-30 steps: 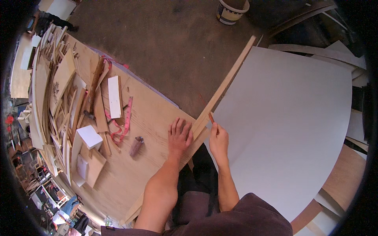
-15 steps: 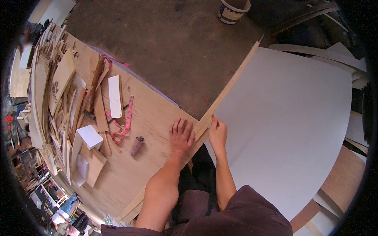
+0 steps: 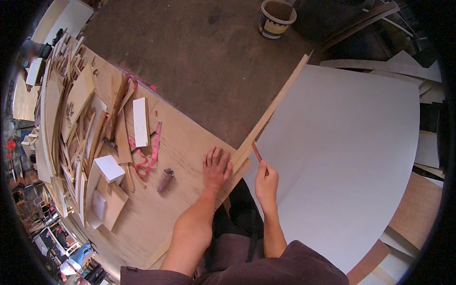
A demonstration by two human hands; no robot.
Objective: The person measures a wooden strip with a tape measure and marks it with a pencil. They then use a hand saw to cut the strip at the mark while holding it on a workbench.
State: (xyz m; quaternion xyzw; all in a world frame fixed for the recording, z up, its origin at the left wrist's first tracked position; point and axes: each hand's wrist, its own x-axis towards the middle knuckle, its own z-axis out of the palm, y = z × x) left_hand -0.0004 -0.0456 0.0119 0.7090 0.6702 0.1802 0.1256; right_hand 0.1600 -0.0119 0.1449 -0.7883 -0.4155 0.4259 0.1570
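Note:
A thin reddish pencil (image 3: 257, 151) is pinched in my right hand (image 3: 266, 180), its upper end close to the edge of a long wooden strip (image 3: 273, 114). The strip runs slantwise from far right toward my body, along the plywood tabletop's corner and the edge of a large white panel (image 3: 342, 156). Flat on the plywood tabletop (image 3: 185, 137) lies my left hand (image 3: 217, 166), fingers stretched out, its thumb side against the strip. Left of that hand, a dark purplish cylinder (image 3: 166, 180) lies on the wood.
A pink tape measure (image 3: 154, 147) curls beside a white block (image 3: 140, 122) and a hammer (image 3: 115, 114). Wood offcuts (image 3: 78, 102) are heaped at the left. A bucket (image 3: 277, 20) stands on the floor (image 3: 190, 57) at the far side. More boards (image 3: 418, 209) lean at the right.
My right hand has drawn back from the strip toward my body, and the pencil now shows. My left hand stays on the wood. The whole view has shifted slightly.

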